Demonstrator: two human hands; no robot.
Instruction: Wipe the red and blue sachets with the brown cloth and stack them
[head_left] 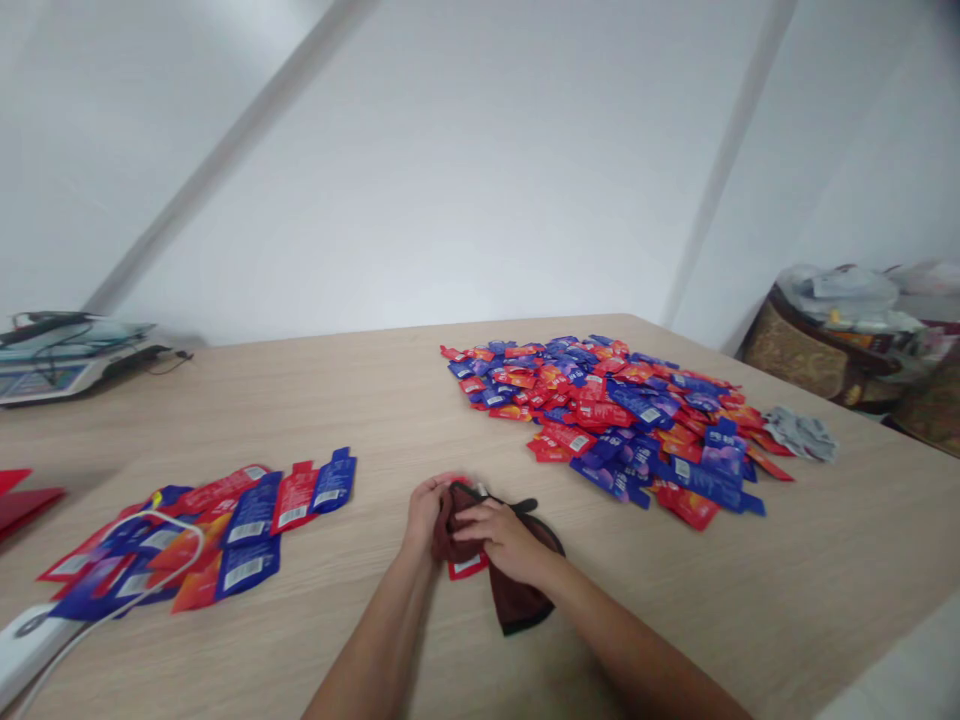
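Together, two bare hands worked at a brown cloth [521, 600] with black edging near the front of a pale wood-grain table [337, 650]. The left hand [424, 515] was clasped on the bunched left side of the cloth, while the fingers of the right hand [506, 540] lay across its top; whether they pinched the fabric could not be told. A red packet [468, 568] showed partly from beneath the cloth, just below the bunched part.

Well to the left, red and blue packets [247, 520] lay overlapping, with a white cable [196, 565] looped over them beside a white device [34, 645]. A large heap of similar packets [592, 400] spread across the far right, a crumpled grey cloth [801, 433] at its edge. A scale [64, 375] stood at the far left, and plastic bags [840, 290] rested on a patterned chair [795, 345] beyond the table.
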